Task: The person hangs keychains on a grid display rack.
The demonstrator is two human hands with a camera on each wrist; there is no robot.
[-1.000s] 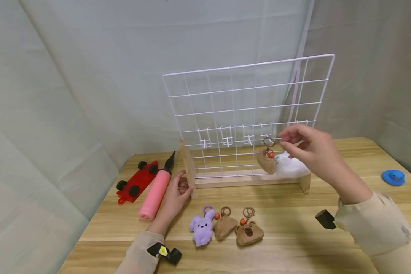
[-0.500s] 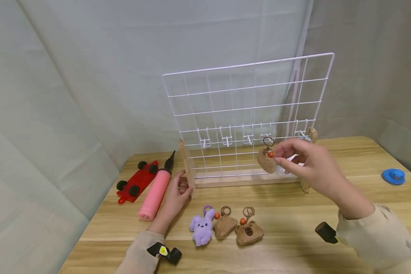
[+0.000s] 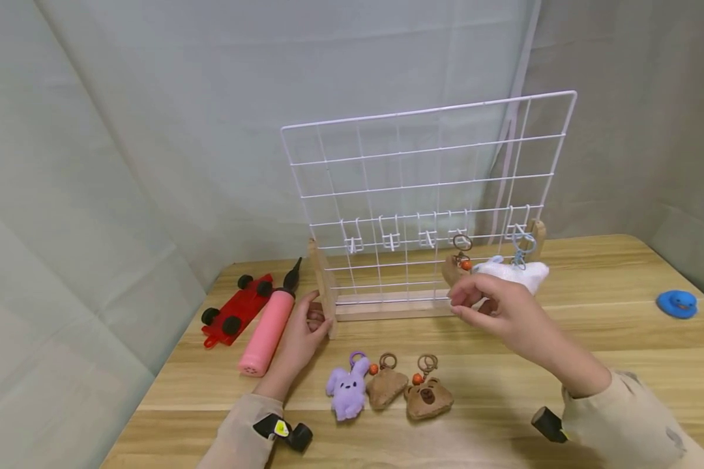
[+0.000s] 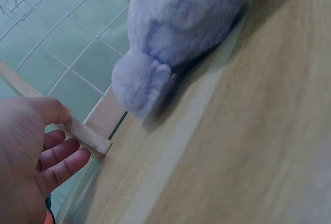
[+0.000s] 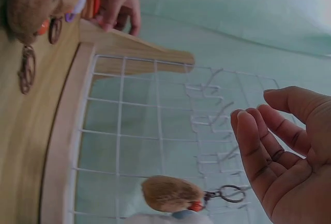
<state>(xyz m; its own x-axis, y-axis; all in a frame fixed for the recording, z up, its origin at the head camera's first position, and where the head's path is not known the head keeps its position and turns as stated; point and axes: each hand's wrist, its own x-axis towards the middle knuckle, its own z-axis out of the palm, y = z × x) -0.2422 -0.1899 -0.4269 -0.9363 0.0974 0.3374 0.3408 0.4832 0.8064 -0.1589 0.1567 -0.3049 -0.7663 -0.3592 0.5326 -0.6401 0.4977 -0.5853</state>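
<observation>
My left hand (image 3: 301, 335) holds the wooden side foot (image 4: 88, 138) of a white wire grid rack (image 3: 381, 212), thumb on the wood. My right hand (image 3: 507, 312) holds nothing; in the right wrist view its fingers are loosely bent, apart from the grid. Beyond it hangs a white plush keychain (image 3: 519, 273) with a blue ring on the rightmost hook (image 3: 517, 229). Beside that, a brown plush keychain (image 5: 170, 193) hangs by its ring. On the table lie a purple bunny keychain (image 3: 347, 392), a brown plush keychain (image 3: 386, 388) and a bear-faced keychain (image 3: 429, 398).
Left of the rack lie a pink hand pump (image 3: 268, 332) with a black nozzle and a red toy car chassis (image 3: 238, 309) with black wheels. A blue toy duck (image 3: 677, 304) sits at the far right. Three other hooks (image 3: 390, 241) hang on the grid.
My right hand has moved down and slightly left from beside the hooks, past the white plush, which is more exposed now. My left hand stays at the rack's foot.
</observation>
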